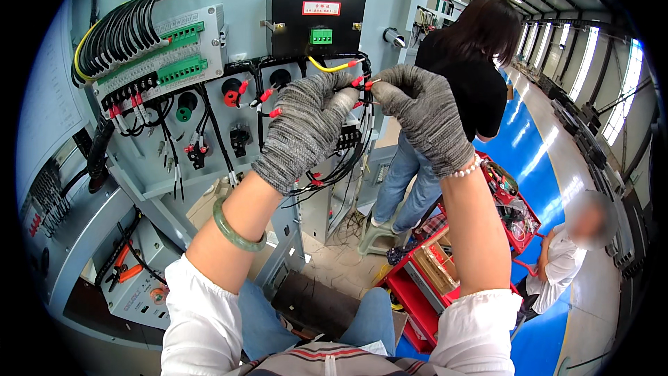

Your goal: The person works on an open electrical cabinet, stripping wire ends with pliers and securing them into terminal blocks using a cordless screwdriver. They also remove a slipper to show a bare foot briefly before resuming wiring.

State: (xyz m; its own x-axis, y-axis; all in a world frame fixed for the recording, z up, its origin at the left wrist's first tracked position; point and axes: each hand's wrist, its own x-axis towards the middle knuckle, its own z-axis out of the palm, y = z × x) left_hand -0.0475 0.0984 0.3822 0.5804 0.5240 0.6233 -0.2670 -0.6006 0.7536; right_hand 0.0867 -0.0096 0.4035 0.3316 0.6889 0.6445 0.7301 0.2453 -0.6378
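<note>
Looks like a small cluster of wire ends [358,82] in bright red sleeves — bunched close together between the fingertips of the left hand [306,125] and the right hand [428,115]. Lies roughly sideways, with a thin pale tip jutting out toward the right hand. Shows only in part, cut off by the gloved fingers — too small to tell whether joined or merely touching.

Pale panel [243,35] carries terminal board [165,54], black module [296,19]; floor [330,259], stool [379,239].
</note>
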